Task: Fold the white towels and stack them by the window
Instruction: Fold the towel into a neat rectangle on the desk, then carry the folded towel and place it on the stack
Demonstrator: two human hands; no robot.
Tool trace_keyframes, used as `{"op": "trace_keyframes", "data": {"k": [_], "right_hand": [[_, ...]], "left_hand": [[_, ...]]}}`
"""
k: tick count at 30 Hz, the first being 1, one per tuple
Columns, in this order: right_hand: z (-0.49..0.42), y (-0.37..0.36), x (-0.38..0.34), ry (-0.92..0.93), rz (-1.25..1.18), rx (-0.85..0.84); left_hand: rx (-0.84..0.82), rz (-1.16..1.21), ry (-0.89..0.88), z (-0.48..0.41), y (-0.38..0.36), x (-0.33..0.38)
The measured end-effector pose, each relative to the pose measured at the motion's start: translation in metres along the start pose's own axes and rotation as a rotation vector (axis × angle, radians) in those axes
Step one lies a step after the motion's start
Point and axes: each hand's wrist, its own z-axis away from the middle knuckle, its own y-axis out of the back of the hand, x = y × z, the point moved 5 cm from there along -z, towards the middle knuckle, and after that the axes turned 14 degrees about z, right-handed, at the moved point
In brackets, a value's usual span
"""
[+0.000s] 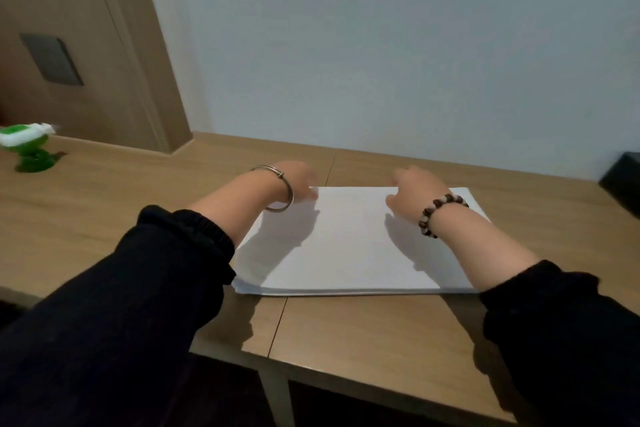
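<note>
A white towel [349, 246] lies flat and folded into a rectangle on the wooden table [363, 333]. My left hand [298, 180] is at the towel's far left corner, its fingers curled onto the far edge. My right hand [412, 189] is at the far edge right of the middle, with its fingers curled on the cloth too. Both sets of fingertips are hidden behind the hands, so the exact grip is unclear. Each wrist wears a bracelet, and black sleeves cover my forearms.
A green and white object [29, 149] stands on the table at far left. A dark object [623, 180] sits at the right edge. A plain wall runs behind the table, with a wooden panel [86, 45] to the left.
</note>
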Motion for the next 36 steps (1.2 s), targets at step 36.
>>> {"op": "trace_keyframes", "data": {"k": [36], "right_hand": [[-0.077, 0.057, -0.098, 0.555, 0.178, -0.707]], "left_hand": [[-0.248, 0.018, 0.299, 0.037, 0.077, -0.078]]}}
